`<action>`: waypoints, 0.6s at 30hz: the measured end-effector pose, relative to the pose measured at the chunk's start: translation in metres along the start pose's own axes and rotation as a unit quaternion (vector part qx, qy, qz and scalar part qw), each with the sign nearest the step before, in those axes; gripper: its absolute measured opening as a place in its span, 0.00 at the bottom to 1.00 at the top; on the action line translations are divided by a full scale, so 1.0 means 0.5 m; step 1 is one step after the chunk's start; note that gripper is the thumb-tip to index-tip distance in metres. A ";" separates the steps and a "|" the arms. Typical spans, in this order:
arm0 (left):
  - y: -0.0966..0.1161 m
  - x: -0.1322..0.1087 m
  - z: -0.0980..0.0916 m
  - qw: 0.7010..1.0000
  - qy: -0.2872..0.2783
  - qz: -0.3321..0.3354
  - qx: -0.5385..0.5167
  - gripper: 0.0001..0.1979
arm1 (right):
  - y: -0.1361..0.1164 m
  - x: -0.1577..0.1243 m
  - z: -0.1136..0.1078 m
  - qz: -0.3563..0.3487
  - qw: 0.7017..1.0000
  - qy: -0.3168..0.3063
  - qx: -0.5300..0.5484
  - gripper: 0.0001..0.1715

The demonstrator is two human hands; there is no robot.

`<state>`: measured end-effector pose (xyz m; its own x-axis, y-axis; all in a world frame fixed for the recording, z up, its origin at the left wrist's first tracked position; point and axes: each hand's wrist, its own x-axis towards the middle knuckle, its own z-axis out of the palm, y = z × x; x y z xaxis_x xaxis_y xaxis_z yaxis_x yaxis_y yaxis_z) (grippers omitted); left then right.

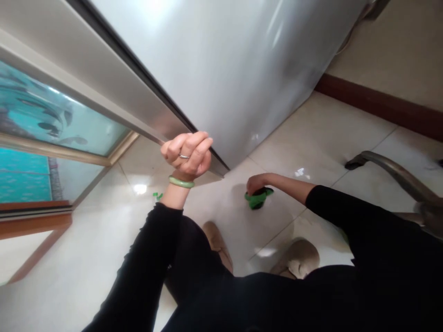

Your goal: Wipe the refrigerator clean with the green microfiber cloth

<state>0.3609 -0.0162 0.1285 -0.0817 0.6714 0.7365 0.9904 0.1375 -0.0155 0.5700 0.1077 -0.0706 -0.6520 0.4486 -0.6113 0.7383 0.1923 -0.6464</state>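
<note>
My left hand (188, 154), with a ring and a pale green bangle, is curled closed in front of the lower edge of a tall silver appliance that looks like a refrigerator (238, 78). What lies inside those fingers, if anything, is hidden, and I cannot tell whether they touch the appliance. Low over the tiled floor (273, 221), my right hand (256, 183) is closed on a crumpled green cloth (256, 200) with dark parts. The cloth hangs just below the fingers, at or near the tiles.
My shoes (218, 244) stand close below the hands. At the right is a curved metal chair leg (398, 170), with a dark red baseboard (380, 103) behind. A glass-panelled door frame (114, 159) is at the left. Small green bits (157, 196) show on the floor.
</note>
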 end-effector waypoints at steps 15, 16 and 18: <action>0.001 0.010 0.001 0.996 0.072 0.054 -0.008 0.11 | -0.002 0.047 0.007 0.109 0.928 0.266 0.236 0.15; -0.001 0.009 0.002 0.996 0.071 0.051 -0.011 0.11 | 0.001 0.061 0.002 0.121 0.911 0.288 0.270 0.16; -0.008 0.006 0.004 0.997 0.058 0.038 -0.014 0.10 | 0.008 0.086 -0.009 0.138 0.873 0.326 0.335 0.16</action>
<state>0.3566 -0.0131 0.1295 0.0048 0.5894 0.8078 0.9962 0.0678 -0.0554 0.5455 0.1318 -0.0972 -0.0673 0.8406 -0.5374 0.4438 -0.4572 -0.7707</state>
